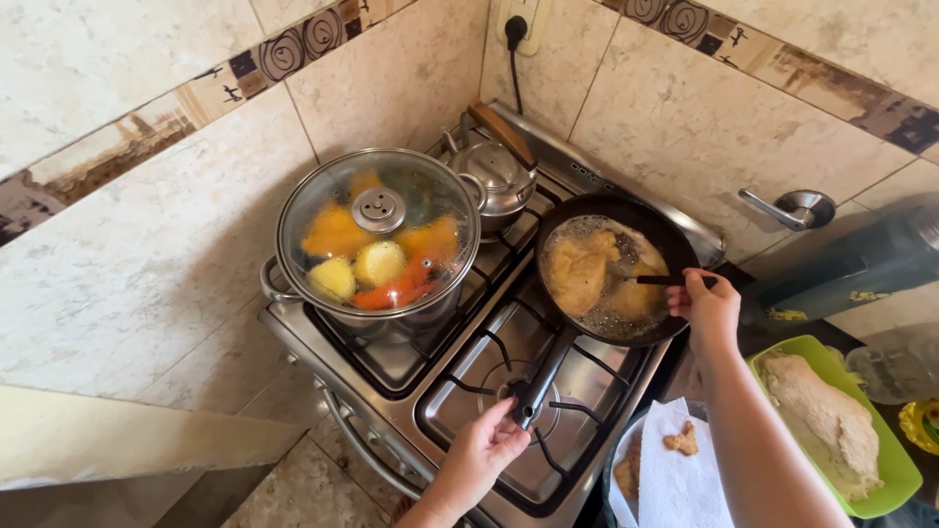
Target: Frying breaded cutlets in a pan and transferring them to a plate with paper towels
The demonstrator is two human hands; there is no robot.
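Note:
A black frying pan (657, 235) sits on the stove's back right burner, with breaded cutlets (579, 270) frying in bubbling oil. My left hand (486, 449) grips the end of the pan's black handle (544, 376) over the front burner. My right hand (706, 305) is at the pan's right rim, holding a dark utensil (653, 280) whose tip rests on the food.
A steel pot (378, 244) with a glass lid holds yellow and orange vegetables on the left burner. A small metal kettle (496, 176) stands behind it. To the right lie a green plate (900, 471) with raw breaded cutlets and a paper-lined dish (675, 469). Tiled walls enclose the stove (469, 372).

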